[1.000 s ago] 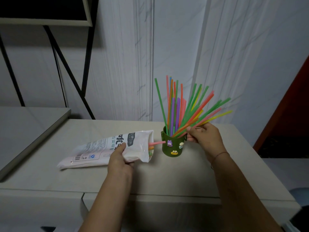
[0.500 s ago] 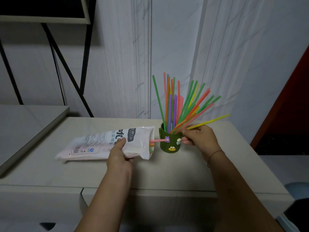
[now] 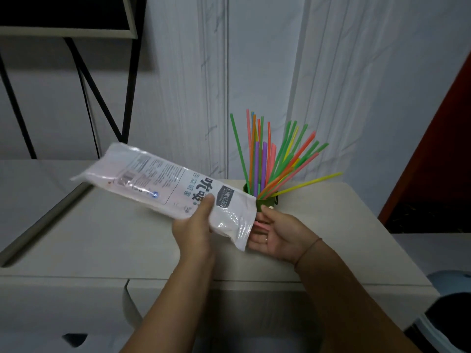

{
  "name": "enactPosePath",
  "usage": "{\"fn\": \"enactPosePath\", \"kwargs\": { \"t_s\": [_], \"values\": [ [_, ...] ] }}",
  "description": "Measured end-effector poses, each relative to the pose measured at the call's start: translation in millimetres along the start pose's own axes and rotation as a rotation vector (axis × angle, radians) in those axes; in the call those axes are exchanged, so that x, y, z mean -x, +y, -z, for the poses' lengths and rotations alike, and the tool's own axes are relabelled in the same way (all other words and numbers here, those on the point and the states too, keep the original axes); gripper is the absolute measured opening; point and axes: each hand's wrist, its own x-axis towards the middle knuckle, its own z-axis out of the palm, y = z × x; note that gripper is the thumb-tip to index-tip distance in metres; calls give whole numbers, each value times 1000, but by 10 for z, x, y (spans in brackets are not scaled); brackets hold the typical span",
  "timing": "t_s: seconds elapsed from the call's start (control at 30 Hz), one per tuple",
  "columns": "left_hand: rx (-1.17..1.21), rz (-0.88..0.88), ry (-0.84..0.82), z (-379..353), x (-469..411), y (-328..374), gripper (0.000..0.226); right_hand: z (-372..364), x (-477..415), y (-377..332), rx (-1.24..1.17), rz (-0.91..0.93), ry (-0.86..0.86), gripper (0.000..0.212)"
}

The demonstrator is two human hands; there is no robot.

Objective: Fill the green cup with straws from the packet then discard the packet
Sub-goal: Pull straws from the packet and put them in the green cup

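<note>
My left hand (image 3: 196, 225) grips a white plastic straw packet (image 3: 163, 179) near its open end and holds it off the table, far end tilted up to the left. Just right of the packet's mouth, my right hand (image 3: 277, 235) is palm up, thumb and fingers closed around a pink straw (image 3: 262, 226) that pokes out of the packet. The green cup (image 3: 267, 201) stands on the table behind both hands, partly hidden by the packet. Several coloured straws (image 3: 267, 161) fan out of the cup, one yellow straw leaning far right.
The beige table (image 3: 102, 238) has a drawer front below its near edge. A lower grey surface (image 3: 30, 184) sits at left under a black metal frame (image 3: 102, 98). A white panelled wall is behind, a red door (image 3: 446, 149) at right, a blue object (image 3: 453, 281) at bottom right.
My left hand lifted the packet off the table and tilted it. My right hand left the straws in the cup and came down to the packet's mouth, onto the pink straw.
</note>
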Motion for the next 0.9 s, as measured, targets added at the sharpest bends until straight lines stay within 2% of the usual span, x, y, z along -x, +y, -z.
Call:
{"fn": "enactPosePath", "kwargs": {
  "t_s": [0.13,0.3,0.4,0.47,0.57,0.67,0.8,0.9],
  "values": [
    [-72,-132,-72,14,36,42,32,-57,-27,38,-60,-21,-21,31],
    [-60,-150,-59,51,9,101,40,-50,-37,47,68,14,1,23],
    [9,-64,-16,89,-43,106,45,-56,-53,59,94,143,43,9],
    [76,56,29,124,-92,95,43,-76,-51,53,100,264,36,9],
    [175,233,54,151,-140,98,48,-119,6,30,286,449,86,12],
    [235,330,60,150,-176,102,48,-151,64,14,463,618,135,16],
    [266,385,77,147,-194,99,48,-159,89,-11,497,699,160,12],
    [271,394,89,143,-196,103,45,-152,101,-30,443,674,77,7]
  ]
}}
